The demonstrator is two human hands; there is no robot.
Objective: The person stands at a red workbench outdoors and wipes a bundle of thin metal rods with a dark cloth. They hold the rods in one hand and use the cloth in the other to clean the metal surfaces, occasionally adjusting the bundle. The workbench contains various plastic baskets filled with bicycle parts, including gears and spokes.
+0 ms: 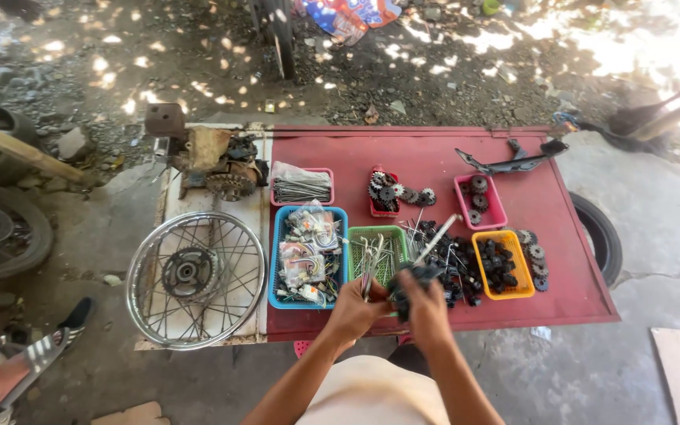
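Sorted so far: the red metal tabletop (434,153) carries parts grouped by kind: a small pink tray of straight steel spokes (302,187), a blue plastic basket of bagged small parts (307,256), a green plastic basket of loose spokes (377,253), a pink tub of grey gears (479,201) and a yellow tub of dark round parts (503,264).
Left to sort: judging by the layout, a loose heap of dark small parts (449,260) lies between the green basket and the yellow tub, and a few sprockets (535,260) sit outside the yellow tub.
Left hand (358,307): raised over the near edge of the tabletop, forearm angled up from the body, grip closed on a bundle of thin spokes (369,271) that fans upward over the green basket.
Right hand (425,303): just beside the left, fingers curled around a dark lumpy part (411,285); what kind cannot be told.
Beside the tabletop: a spoked silver wheel rim (196,277) lies flat on a white board (255,216), near a rusty engine piece (216,161).
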